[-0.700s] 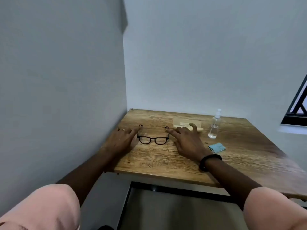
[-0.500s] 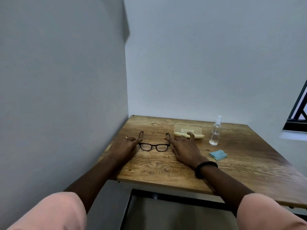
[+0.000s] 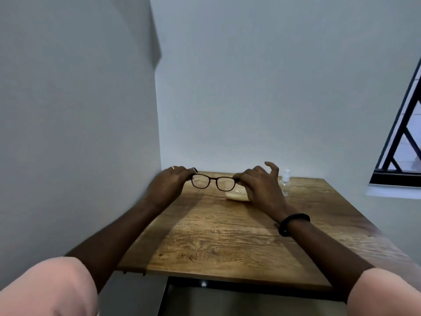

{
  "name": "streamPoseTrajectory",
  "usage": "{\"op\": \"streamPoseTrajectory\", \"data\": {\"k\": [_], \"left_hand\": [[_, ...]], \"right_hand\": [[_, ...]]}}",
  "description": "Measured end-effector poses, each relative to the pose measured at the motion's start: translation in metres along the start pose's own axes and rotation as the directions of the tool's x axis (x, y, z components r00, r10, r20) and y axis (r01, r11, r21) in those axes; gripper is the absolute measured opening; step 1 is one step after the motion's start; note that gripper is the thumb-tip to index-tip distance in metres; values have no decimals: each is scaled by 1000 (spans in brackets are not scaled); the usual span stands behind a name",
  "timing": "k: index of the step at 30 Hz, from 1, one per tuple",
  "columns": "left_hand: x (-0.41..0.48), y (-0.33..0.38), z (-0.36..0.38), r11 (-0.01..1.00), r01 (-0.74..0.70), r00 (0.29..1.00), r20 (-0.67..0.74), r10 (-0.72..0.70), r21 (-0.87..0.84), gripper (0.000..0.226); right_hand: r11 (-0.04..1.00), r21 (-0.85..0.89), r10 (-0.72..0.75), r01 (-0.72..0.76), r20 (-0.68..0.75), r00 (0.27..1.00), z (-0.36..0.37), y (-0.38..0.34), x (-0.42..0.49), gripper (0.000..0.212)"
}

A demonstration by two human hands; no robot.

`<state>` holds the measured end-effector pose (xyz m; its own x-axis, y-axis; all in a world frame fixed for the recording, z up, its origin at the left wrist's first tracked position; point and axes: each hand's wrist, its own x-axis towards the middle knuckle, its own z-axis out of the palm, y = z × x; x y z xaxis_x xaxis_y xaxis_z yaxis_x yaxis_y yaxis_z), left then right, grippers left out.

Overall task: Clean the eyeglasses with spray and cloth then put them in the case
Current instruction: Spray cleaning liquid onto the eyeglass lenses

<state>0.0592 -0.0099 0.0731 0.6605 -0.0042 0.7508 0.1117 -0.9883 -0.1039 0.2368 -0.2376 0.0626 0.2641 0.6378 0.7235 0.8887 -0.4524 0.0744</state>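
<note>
Black-framed eyeglasses point(image 3: 213, 182) hang in the air above the wooden table point(image 3: 227, 236), lenses facing me. My left hand point(image 3: 167, 185) pinches the left end of the frame, and my right hand point(image 3: 259, 187) pinches the right end with its little finger raised. A beige case point(image 3: 237, 195) lies on the table behind the glasses, partly hidden by my right hand. A clear spray bottle point(image 3: 285, 181) stands to the right of that hand. The blue cloth is hidden.
Grey walls close in on the table's left and far sides. A dark-framed window point(image 3: 401, 142) sits at the right. My right wrist wears a black band point(image 3: 292, 223). The table's front edge runs near my elbows.
Both hands took hold of the eyeglasses, which lay flat on the table, and lifted them up. The view has tilted up and the blue cloth has gone out of sight.
</note>
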Motion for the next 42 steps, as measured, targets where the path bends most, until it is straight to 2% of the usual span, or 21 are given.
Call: {"op": "streamPoseTrajectory", "data": {"k": [5, 11, 15, 18, 21, 26, 28, 33, 37, 42], "left_hand": [[43, 16, -13, 998, 20, 987, -159, -30, -62, 13], [88, 37, -33, 996, -11, 954, -300, -17, -90, 26], [118, 40, -34, 994, -16, 923, -383, -26, -108, 24], [132, 42, -31, 993, -40, 907, -420, -11, -113, 24], [142, 43, -21, 993, -59, 906, -424, 8, -107, 25], [147, 44, -2, 992, -59, 918, -397, 9, -113, 25], [146, 43, 3, 993, -48, 924, -381, 3, -107, 25], [145, 38, 9, 996, -22, 934, -357, -12, -90, 23], [144, 37, 9, 995, -14, 936, -352, -23, -103, 24], [144, 39, 1, 994, 0, 929, -369, -39, -106, 22]], "right_hand": [[991, 105, 93, -80, -124, 988, -34, 25, 23, 22], [955, 274, 194, -111, -298, 935, -80, 42, 46, 23], [915, 393, 291, -96, -475, 831, -99, 53, 48, 21], [909, 394, 356, -136, -568, 742, -85, 67, 28, 28], [886, 394, 433, -243, -521, 735, -51, 79, -4, 49], [855, 342, 492, -389, -299, 818, 6, 97, -40, 90], [850, 319, 496, -420, -215, 841, 23, 100, -47, 99], [861, 212, 486, -461, -79, 870, 49, 92, -59, 99], [873, 95, 485, -478, -72, 871, 58, 94, -61, 97], [856, 130, 508, -501, -23, 861, 55, 90, -61, 103]]}}
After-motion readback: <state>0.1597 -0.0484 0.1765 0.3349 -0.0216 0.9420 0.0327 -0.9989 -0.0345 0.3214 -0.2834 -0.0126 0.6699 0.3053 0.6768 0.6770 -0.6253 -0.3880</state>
